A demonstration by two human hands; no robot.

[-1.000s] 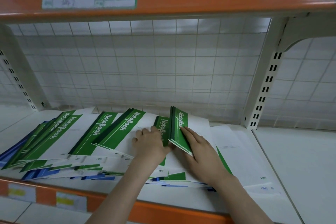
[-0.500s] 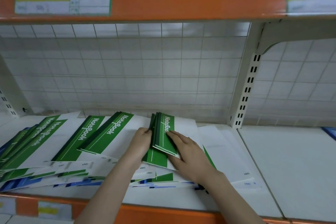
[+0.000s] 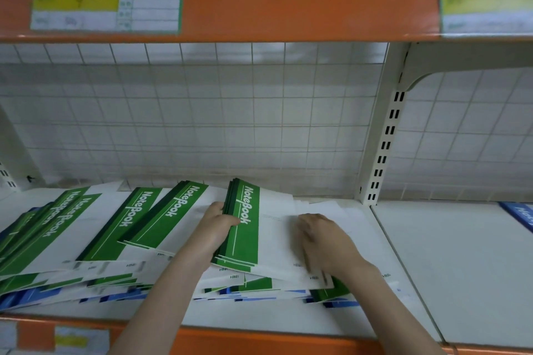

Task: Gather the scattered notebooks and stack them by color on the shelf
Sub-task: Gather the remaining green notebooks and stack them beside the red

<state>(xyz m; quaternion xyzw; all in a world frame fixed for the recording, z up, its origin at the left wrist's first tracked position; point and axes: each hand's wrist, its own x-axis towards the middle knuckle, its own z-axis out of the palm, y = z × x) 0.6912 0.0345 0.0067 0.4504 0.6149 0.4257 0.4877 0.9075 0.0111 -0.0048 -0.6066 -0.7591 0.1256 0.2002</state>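
Several green-and-white notebooks marked "NoteBook" lie fanned across the white shelf (image 3: 288, 323). My left hand (image 3: 215, 228) grips the spine edge of a small stack of green notebooks (image 3: 246, 228) near the middle. My right hand (image 3: 323, 239) lies on the white cover of that stack, its fingers blurred. More green notebooks (image 3: 170, 213) overlap to the left, and blue notebook edges (image 3: 34, 297) show beneath the pile along the front.
An orange upper shelf edge (image 3: 302, 0) with paper labels hangs overhead. A wire grid back (image 3: 202, 124) and a slotted white upright (image 3: 383, 147) bound the bay. A blue notebook (image 3: 519, 215) lies in the right bay. An orange front lip (image 3: 259, 343) runs below.
The stack of green notebooks has been squared up and laid flatter. My right hand slid from its spine edge rightward onto the white cover, while my left hand took the spine edge.
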